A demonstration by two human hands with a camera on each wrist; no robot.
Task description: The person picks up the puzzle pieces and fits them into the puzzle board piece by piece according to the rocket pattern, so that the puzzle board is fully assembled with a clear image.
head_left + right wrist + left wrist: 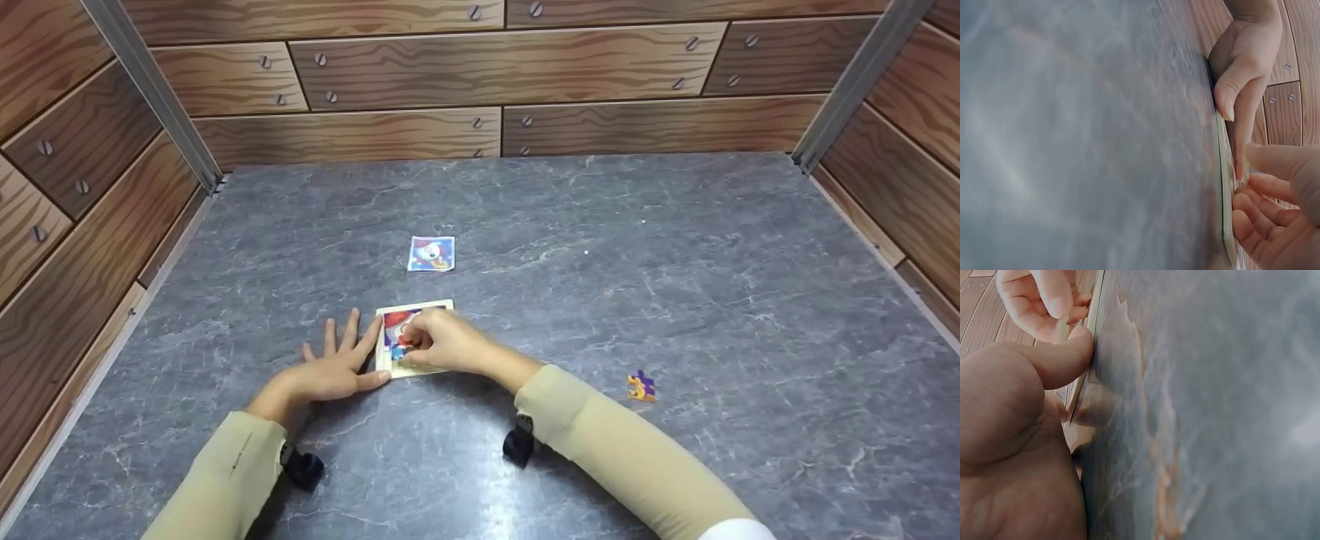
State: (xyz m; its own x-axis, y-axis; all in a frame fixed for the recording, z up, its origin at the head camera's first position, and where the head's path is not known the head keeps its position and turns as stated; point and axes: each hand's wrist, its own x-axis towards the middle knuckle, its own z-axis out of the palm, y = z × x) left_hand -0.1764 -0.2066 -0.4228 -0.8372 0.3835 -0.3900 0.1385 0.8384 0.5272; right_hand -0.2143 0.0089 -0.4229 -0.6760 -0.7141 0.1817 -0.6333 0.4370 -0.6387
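The left hand (330, 376), fingers spread and gripping nothing, touches the left edge of the cream-rimmed tray (412, 306) with thumb and forefinger. Beyond lies a thin, squarish card (431, 254). Over the tray, the right hand (452, 343) pinches a pale-edged piece (1062, 328); seating it seems the step in hand, calling for careful alignment. Farther right lies a knobbed purple-and-orange jigsaw bit (641, 387).
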